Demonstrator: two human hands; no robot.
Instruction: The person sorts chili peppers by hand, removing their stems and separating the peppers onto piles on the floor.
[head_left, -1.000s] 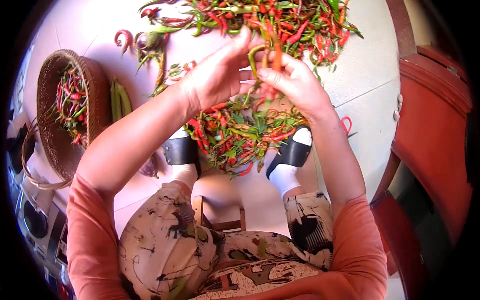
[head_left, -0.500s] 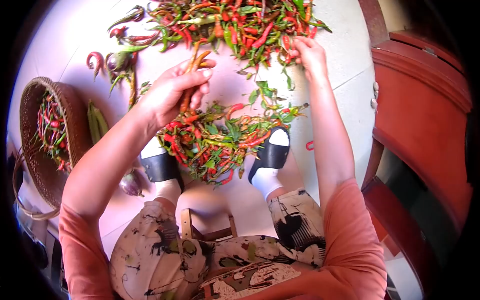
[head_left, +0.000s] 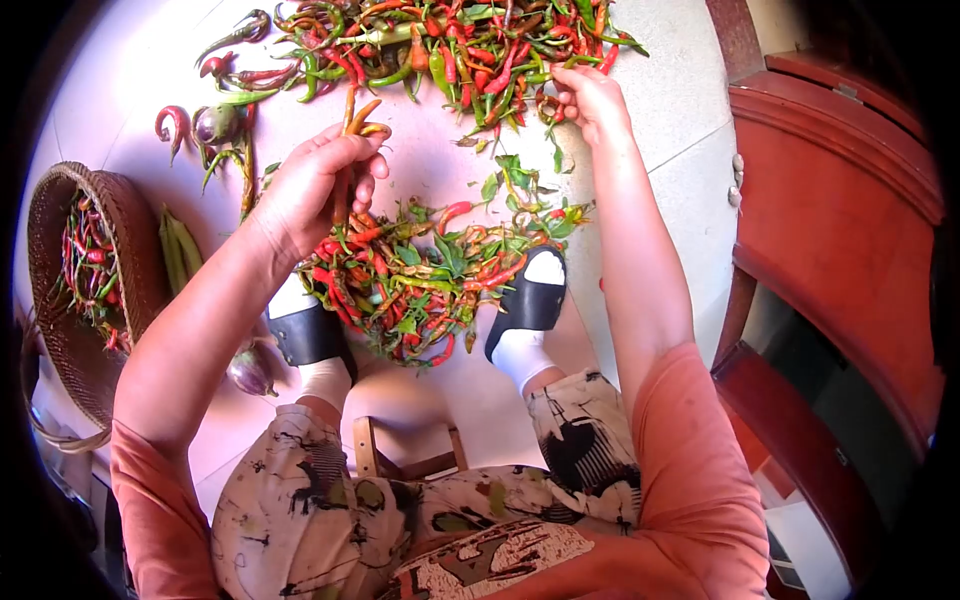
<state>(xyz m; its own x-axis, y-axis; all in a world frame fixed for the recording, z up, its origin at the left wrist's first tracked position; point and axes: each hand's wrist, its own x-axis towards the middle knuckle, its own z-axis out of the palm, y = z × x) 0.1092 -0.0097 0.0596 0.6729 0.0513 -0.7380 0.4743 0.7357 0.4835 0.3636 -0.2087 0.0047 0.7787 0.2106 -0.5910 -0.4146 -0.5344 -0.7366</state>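
Note:
My left hand (head_left: 320, 180) is closed round a few orange-brown chili peppers (head_left: 366, 118), whose curved ends stick up past the thumb. Below it, between my feet, lies a pile of red, green and yellowish chili peppers with leaves (head_left: 430, 285). At the right edge of a larger chili pile (head_left: 460, 50), my right hand (head_left: 592, 105) has thumb and forefinger pinched at a green chili pepper (head_left: 536, 77). The curled fingers hide part of the grip. A dark curled pepper and some leaves hang just beneath that hand.
A wicker basket (head_left: 100, 190) with chili peppers inside leans at the left. Near it lie long green pods (head_left: 178, 248) and an eggplant (head_left: 250, 370); another eggplant (head_left: 217, 125) is farther up. Red wooden furniture (head_left: 830, 200) stands at the right. A small wooden stool (head_left: 365, 445) is below me.
The whole view has shifted slightly. My right hand has moved a little left along the far pile's edge, from a red pepper to a green one. My left hand keeps its peppers.

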